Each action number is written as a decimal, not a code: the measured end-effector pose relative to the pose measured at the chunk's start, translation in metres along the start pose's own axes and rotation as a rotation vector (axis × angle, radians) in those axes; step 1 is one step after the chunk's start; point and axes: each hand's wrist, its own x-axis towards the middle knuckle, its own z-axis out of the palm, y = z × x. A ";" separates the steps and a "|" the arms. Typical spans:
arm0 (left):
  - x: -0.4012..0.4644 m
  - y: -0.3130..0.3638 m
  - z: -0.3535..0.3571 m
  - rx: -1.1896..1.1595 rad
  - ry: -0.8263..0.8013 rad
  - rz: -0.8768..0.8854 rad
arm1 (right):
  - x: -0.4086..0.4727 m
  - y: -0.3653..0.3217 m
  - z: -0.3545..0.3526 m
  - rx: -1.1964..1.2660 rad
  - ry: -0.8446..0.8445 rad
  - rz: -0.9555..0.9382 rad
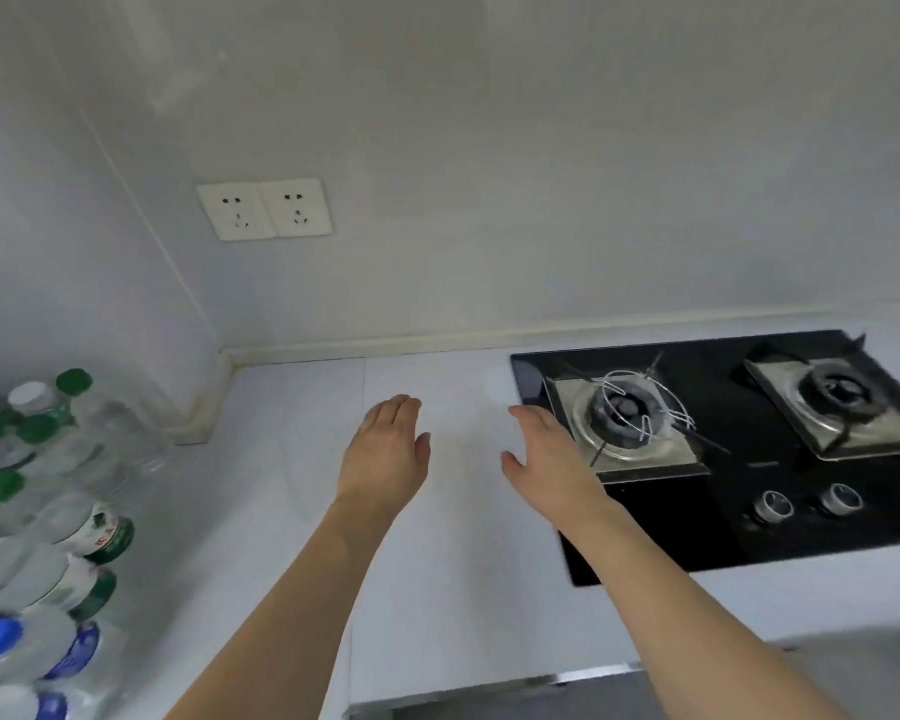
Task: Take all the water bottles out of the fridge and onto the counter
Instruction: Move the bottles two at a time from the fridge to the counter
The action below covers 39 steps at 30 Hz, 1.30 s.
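Observation:
Several clear water bottles (48, 506) stand crowded together on the white counter (437, 589) at the far left, most with green caps, some with blue caps and one with a white cap. My left hand (385, 454) hovers over the counter's middle with straight fingers and holds nothing. Just to its right, my right hand (546, 454) is stretched out the same way, empty, beside the hob's left edge. Both hands are well to the right of the bottles. The fridge is out of view.
A black glass gas hob (723, 522) with two burners and two knobs fills the counter's right side. Two wall sockets (263, 210) sit on the back wall. The wall corner (198, 407) meets the counter behind the bottles. The counter's front edge (489, 688) runs below.

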 end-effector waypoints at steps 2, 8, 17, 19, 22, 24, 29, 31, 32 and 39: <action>0.007 0.038 0.009 0.005 -0.025 0.079 | -0.019 0.030 -0.023 0.009 0.054 0.057; -0.002 0.173 0.034 -0.023 -0.073 0.298 | -0.100 0.118 -0.087 0.055 0.234 0.230; -0.073 0.356 0.059 -0.031 -0.082 0.561 | -0.239 0.231 -0.162 0.077 0.406 0.415; -0.089 0.388 0.068 -0.036 -0.074 0.601 | -0.269 0.253 -0.174 0.086 0.438 0.442; -0.113 0.433 0.082 -0.033 -0.077 0.666 | -0.314 0.284 -0.191 0.112 0.478 0.490; -0.129 0.465 0.091 -0.048 -0.095 0.711 | -0.344 0.307 -0.204 0.125 0.512 0.516; -0.155 0.544 0.113 -0.057 -0.140 0.837 | -0.409 0.359 -0.230 0.135 0.611 0.600; -0.161 0.569 0.122 -0.058 -0.146 0.883 | -0.426 0.375 -0.236 0.132 0.634 0.640; -0.164 0.582 0.127 -0.065 -0.151 0.905 | -0.434 0.383 -0.238 0.135 0.638 0.659; -0.174 0.681 0.184 -0.122 -0.229 1.042 | -0.471 0.460 -0.264 0.129 0.661 0.806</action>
